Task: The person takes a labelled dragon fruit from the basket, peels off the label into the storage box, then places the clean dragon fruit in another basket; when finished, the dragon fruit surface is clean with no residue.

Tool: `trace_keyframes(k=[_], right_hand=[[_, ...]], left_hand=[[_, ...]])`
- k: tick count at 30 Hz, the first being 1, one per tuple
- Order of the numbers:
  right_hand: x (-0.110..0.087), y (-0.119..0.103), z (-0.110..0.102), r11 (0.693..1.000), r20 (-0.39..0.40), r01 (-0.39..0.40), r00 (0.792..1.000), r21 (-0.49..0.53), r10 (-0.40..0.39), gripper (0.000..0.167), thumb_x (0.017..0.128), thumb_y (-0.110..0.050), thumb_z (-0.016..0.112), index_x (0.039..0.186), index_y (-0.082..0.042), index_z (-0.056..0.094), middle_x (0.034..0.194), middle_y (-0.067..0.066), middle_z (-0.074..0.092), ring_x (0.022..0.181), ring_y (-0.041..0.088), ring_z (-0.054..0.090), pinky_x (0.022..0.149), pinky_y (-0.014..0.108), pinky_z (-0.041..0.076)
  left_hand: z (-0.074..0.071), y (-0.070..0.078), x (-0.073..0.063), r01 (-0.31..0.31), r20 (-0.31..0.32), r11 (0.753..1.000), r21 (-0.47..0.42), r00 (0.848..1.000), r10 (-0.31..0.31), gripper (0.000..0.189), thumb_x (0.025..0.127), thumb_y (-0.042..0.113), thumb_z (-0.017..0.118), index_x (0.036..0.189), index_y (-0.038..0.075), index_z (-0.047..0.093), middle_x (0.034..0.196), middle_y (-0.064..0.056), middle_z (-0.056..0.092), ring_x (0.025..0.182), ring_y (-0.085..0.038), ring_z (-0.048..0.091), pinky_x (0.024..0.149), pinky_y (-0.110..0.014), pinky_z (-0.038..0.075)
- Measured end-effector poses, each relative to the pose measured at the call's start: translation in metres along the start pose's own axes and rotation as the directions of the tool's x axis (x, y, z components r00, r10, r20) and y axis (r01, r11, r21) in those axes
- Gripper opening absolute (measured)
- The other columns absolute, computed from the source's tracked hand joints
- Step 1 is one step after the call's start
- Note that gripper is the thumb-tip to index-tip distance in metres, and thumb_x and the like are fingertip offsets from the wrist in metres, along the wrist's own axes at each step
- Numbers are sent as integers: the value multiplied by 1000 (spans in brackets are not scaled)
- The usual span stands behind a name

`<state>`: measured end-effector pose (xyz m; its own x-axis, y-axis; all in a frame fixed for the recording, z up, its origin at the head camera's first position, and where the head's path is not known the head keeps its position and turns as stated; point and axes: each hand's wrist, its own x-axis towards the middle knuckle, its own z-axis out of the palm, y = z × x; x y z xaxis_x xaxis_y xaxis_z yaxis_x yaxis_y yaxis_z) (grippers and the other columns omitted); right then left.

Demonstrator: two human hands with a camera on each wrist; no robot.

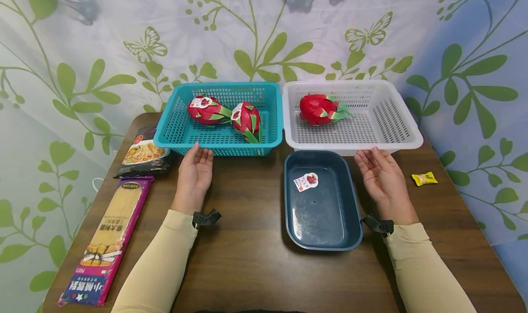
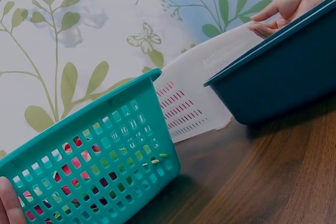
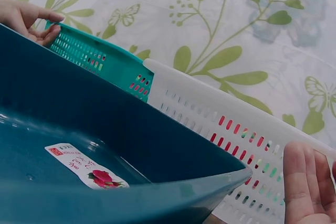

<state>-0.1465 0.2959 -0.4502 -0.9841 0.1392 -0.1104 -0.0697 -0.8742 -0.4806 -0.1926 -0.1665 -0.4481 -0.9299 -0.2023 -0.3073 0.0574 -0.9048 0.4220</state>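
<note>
Teal basket set at far side of desk, left of centre; white basket placed right next to it on the right, ends close together. Left grip is held palm up at the near rim of the teal basket, fingers relaxed, fingertips at the edge; nothing seen clasped, firm contact cannot be told. Right grip is held likewise at the near rim of the white basket, palm up, fingers loosely extended, nothing seen clasped; touching or just short of it, cannot be told.

Two red dragon fruits are contained in the teal basket, lying near each other, each marked with a white label. One single dragon fruit is laid in the left part of the white basket, green tips pointed right. Dark blue tray is placed lengthwise in front of the white basket, left of the right grip; a fruit-printed sticker is seen on its floor. At left, a black noodle pack is seen beside the teal basket, a long pasta pack nearer. Yellow packet is located at right.
</note>
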Motion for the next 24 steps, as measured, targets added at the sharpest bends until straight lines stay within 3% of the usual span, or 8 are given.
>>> trace_keyframes(k=[7,12,16,20,24], right_hand=[[-2,-3,0,999,-18,7,1000,-46,-8,30,104,-3,64,132,5,57,112,23,69,103,34,74,97,45,53],[-8,-11,3,997,-70,-46,997,-60,42,34,104,-6,65,136,3,57,110,22,68,100,34,73,99,45,52],[-13,-17,8,983,-139,-85,988,-163,62,23,105,-10,67,122,3,62,100,18,68,91,30,72,88,37,60],[-20,-17,18,931,-120,-30,993,-363,-14,20,105,-15,67,107,4,61,89,15,69,77,25,72,70,31,62],[-28,-8,39,823,-37,62,994,-565,-100,30,103,-19,71,111,7,59,90,14,68,74,21,69,66,27,61]], left_hand=[[-3,-1,4,-18,9,999,-27,1000,18,18,100,5,73,112,1,59,98,-12,61,90,-22,62,95,-33,56],[-3,-2,6,-15,52,998,-61,999,18,17,102,3,70,112,2,56,96,-12,60,88,-23,62,91,-33,58],[-3,-3,5,-22,88,997,-71,996,28,19,104,4,67,113,3,51,97,-12,59,90,-23,60,91,-33,57],[-4,-4,5,-25,100,996,-90,994,35,18,104,3,66,111,3,49,96,-12,58,90,-24,59,92,-33,56],[-5,-4,5,-35,99,996,-86,994,44,13,107,3,61,109,4,48,94,-12,58,90,-24,59,90,-33,56]])
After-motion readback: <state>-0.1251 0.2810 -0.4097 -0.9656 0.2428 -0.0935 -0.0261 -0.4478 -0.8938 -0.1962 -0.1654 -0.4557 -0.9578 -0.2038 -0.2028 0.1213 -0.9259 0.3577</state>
